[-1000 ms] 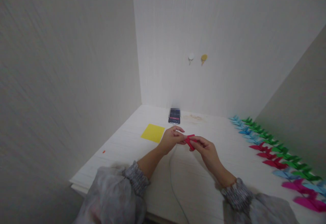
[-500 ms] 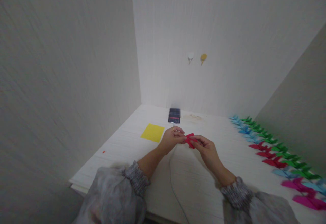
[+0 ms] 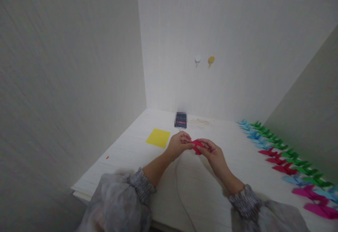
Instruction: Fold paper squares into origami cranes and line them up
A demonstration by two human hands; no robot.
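Note:
A small piece of folded red paper (image 3: 197,146) is pinched between both of my hands just above the white table (image 3: 126,154). My left hand (image 3: 178,144), with a ring on one finger, grips its left end with closed fingers. My right hand (image 3: 212,152) pinches its right end, and the fingers cover much of the paper. Both arms wear grey gathered sleeves.
A yellow paper square (image 3: 158,137) lies flat to the left of my hands. A phone (image 3: 181,119) stands near the back wall with a thin cable (image 3: 179,186) running toward me. Rows of folded paper shapes (image 3: 285,158) in blue, green, red and pink line the right side.
My hands have closed in on each other, and less of the red paper shows than a second ago.

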